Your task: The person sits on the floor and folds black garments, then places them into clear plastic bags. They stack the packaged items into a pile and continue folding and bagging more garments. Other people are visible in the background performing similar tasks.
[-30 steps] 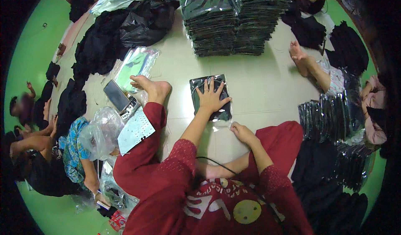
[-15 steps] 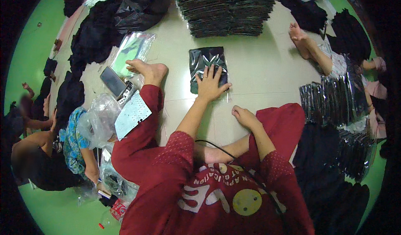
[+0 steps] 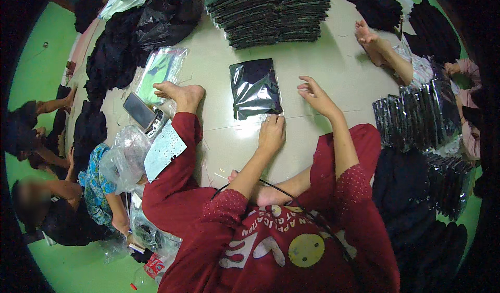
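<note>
On the floor (image 3: pixel 219 113): black package (image 3: pixel 255 87), near edge right by left hand (image 3: pixel 272 132)
Its fingers: bent, hold unclear
Right hand (image 3: pixel 316 96): empty, loosely curled, apart
Beyond: black stack (image 3: pixel 268 19)

The left grip (image 3: pixel 272 133) has moved from atop the black packet (image 3: pixel 256 91) to its near edge, the right grip (image 3: pixel 317 97) forward.

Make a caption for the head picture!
Left hand at the near edge of a rectangular black plastic-wrapped packet, right hand open beside it.
</note>
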A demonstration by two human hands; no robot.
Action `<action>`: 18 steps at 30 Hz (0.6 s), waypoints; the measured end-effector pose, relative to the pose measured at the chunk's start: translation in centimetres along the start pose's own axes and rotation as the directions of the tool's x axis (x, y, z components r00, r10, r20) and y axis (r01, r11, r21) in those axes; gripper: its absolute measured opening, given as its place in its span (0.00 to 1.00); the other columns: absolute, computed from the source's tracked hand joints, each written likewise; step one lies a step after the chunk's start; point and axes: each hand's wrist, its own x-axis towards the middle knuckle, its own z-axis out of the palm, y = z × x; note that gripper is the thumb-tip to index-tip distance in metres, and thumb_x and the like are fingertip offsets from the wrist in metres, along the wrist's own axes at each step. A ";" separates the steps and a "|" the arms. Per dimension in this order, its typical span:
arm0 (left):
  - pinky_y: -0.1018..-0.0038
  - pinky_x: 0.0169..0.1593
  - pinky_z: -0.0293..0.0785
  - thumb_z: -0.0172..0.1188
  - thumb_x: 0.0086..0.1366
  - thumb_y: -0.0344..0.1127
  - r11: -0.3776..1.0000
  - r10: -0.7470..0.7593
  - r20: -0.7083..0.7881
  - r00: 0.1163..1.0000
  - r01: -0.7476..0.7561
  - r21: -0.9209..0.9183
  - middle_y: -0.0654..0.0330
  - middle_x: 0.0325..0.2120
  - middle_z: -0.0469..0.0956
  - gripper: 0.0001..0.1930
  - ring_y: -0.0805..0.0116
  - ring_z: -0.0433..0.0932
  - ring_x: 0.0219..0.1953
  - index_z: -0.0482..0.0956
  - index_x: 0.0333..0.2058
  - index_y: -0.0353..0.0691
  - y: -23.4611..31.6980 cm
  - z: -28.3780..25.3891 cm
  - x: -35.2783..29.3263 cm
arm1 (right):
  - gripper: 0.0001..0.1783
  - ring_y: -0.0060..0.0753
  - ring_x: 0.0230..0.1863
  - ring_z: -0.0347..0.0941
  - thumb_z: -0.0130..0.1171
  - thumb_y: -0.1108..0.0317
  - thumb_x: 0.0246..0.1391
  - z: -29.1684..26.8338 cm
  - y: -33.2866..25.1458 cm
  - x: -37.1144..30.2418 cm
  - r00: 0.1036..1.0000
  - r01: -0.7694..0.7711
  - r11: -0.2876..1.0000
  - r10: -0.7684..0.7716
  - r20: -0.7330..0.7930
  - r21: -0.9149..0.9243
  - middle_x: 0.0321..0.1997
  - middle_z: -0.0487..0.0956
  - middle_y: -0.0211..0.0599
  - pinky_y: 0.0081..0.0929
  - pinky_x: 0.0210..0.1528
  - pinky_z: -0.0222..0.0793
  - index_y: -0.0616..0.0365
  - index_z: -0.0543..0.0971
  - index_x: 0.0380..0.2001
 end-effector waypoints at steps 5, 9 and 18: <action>0.60 0.39 0.68 0.56 0.52 0.28 1.000 -0.018 -0.011 1.000 0.018 -0.003 0.51 0.32 0.71 0.10 0.52 0.71 0.36 0.73 0.35 0.37 0.2 0.4 -0.6 | 0.34 0.45 0.59 0.62 0.58 0.59 0.52 5.7 2.1 3.1 0.992 0.120 0.964 -0.106 0.070 -0.239 0.57 0.66 0.49 0.37 0.60 0.59 0.53 0.60 0.60; 0.60 0.38 0.67 0.56 0.54 0.30 0.999 -0.018 -0.002 1.000 0.018 0.049 0.51 0.29 0.71 0.07 0.53 0.71 0.35 0.72 0.32 0.35 0.1 0.5 -0.5 | 0.37 0.47 0.61 0.58 0.62 0.56 0.46 8.6 3.8 3.1 0.990 0.042 0.805 0.047 0.134 -0.592 0.60 0.63 0.45 0.41 0.60 0.58 0.52 0.62 0.59; 0.57 0.40 0.65 0.50 0.58 0.30 0.986 -0.150 -0.128 0.980 0.138 -0.094 0.47 0.32 0.72 0.07 0.48 0.71 0.36 0.72 0.33 0.33 -1.7 -6.2 -3.3 | 0.35 0.44 0.57 0.62 0.69 0.58 0.37 7.7 4.4 2.5 0.998 0.037 0.857 -0.059 -0.027 -0.513 0.55 0.68 0.36 0.42 0.56 0.61 0.42 0.69 0.53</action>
